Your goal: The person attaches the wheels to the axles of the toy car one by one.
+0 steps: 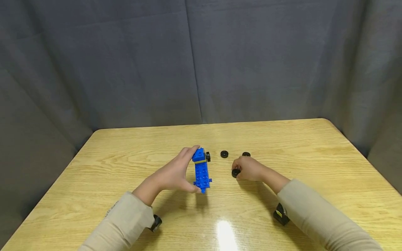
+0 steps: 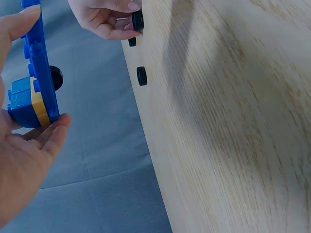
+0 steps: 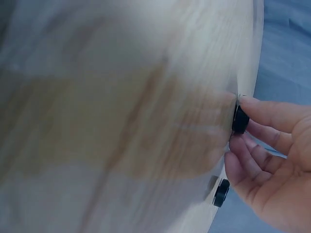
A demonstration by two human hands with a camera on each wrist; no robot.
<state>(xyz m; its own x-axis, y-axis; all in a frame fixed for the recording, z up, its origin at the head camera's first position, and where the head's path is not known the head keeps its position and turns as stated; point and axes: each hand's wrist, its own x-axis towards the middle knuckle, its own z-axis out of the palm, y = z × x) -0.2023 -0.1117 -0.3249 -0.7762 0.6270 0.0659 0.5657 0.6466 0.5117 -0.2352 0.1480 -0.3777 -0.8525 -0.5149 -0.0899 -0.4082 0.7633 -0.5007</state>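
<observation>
Beige sleeves (image 1: 323, 212) lie nearest in my head view; my left hand (image 1: 176, 174) grips the blue brick vehicle (image 1: 202, 172) above the tabletop (image 1: 267, 136), my right hand (image 1: 249, 169) pinches a black wheel (image 1: 235, 173). Left wrist view: a mounted wheel (image 2: 57, 77) shows. Right wrist view: I'm apparently picking up the black wheel; lifting calls for a steady pinch.

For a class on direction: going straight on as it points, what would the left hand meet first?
Probably the grey curtain: the left hand, holding the blue toy vehicle, points forward and rightward, and the nearest loose black wheel seems right of that line. Depth is unclear.
</observation>
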